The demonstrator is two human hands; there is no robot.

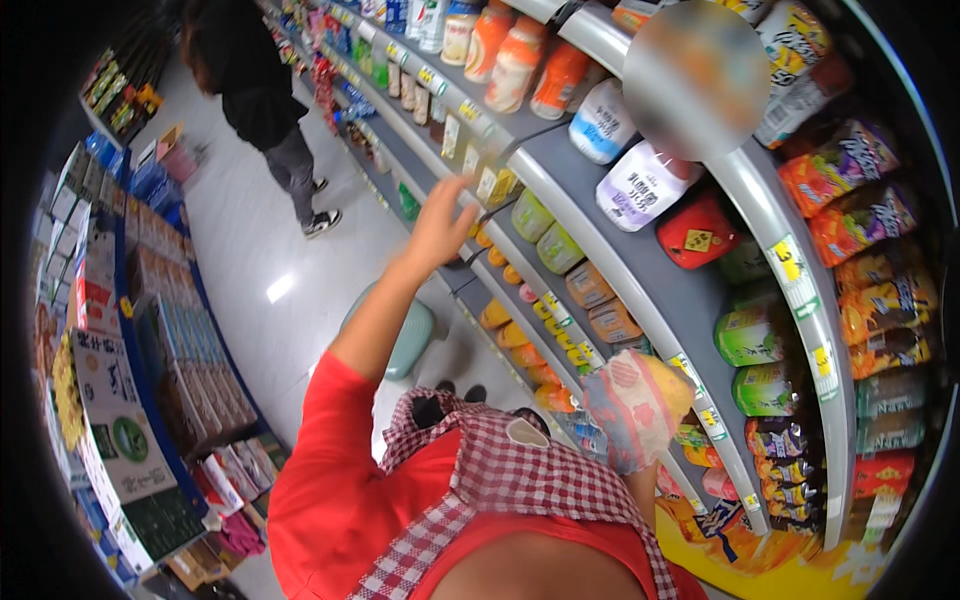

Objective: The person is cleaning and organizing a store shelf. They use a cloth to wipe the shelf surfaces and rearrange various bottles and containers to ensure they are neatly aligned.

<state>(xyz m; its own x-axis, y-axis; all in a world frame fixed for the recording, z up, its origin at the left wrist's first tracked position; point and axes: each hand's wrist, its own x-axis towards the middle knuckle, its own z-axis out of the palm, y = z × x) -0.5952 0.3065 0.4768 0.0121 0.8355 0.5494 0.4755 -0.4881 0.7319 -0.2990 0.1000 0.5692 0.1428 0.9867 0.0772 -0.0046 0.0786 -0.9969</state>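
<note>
My left hand (444,225) is stretched out over the edge of a drinks shelf, blurred, with fingers apart and nothing visible in them. Small cartons with a yellow one (501,184) among them stand just beyond its fingertips. On my right arm, patterned fabric with a yellow end (637,405) covers the hand; it looks like a cuffed glove, but a cloth is possible. That covered right hand (664,382) is beside the lower shelf edges, its fingers hidden. Near it are orange-toned bottles (611,319) and green-capped bottles (561,249).
A grey shelf unit (551,169) with price tags curves along my right. A pale green stool (411,341) stands on the floor by my feet. Stacked cartons (127,420) line the left side. Another person (259,97) stands farther up the aisle.
</note>
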